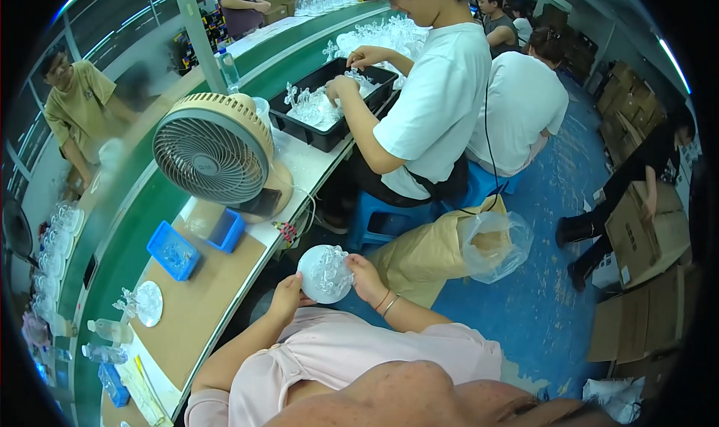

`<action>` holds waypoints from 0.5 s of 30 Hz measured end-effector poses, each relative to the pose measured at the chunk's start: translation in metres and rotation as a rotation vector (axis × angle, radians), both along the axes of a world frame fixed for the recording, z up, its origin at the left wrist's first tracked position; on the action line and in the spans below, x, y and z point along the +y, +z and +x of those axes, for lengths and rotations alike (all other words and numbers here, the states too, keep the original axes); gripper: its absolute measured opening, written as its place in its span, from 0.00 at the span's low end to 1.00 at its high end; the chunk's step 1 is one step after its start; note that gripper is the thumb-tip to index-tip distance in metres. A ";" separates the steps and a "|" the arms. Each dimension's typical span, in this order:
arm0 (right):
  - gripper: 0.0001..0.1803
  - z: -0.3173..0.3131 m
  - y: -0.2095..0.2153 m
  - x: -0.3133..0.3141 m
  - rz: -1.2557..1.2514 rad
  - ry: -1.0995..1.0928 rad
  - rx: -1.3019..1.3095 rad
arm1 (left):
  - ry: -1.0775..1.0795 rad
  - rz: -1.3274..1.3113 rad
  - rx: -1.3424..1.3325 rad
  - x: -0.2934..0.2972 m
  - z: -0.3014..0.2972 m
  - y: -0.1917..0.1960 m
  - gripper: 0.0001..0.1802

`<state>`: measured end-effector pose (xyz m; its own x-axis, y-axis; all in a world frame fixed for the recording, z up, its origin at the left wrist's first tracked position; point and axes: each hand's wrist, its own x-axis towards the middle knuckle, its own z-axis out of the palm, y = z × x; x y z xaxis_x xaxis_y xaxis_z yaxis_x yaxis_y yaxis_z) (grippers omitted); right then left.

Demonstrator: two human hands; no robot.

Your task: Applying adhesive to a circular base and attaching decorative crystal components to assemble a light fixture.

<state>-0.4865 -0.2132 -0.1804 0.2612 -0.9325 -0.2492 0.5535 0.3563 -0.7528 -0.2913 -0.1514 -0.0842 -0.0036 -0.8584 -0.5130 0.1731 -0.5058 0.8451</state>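
In front of my lap I hold a round white base with a clear plastic ornament (pixel 327 274) on it, between both hands. My left hand (pixel 287 295) grips its left edge, with the thumb at the rim. From the other side my right hand (pixel 366 278) pinches the ornament's right edge; a bracelet and a red cord are on that wrist. A similar clear ornament with a white round base (pixel 150 303) lies on the brown board (pixel 221 285) to the left. Two small blue trays (pixel 174 250) sit farther up that board.
A beige fan (pixel 213 150) stands on the bench beyond the trays. Past it, a co-worker's hands work in a black bin (pixel 326 139) of clear parts. Blue stools (pixel 386 216) and a lined paper sack (pixel 427 247) are at the right. Bottles (pixel 105 352) stand at the left.
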 end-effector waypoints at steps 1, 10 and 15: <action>0.12 0.000 0.001 -0.001 0.052 0.031 -0.021 | 0.003 0.000 -0.011 0.000 0.000 0.000 0.21; 0.16 0.000 0.001 0.001 0.115 0.169 -0.143 | -0.045 -0.043 -0.198 0.001 0.005 -0.001 0.18; 0.20 0.000 0.011 0.008 0.088 0.194 -0.282 | -0.023 0.009 -0.077 0.009 0.006 0.003 0.17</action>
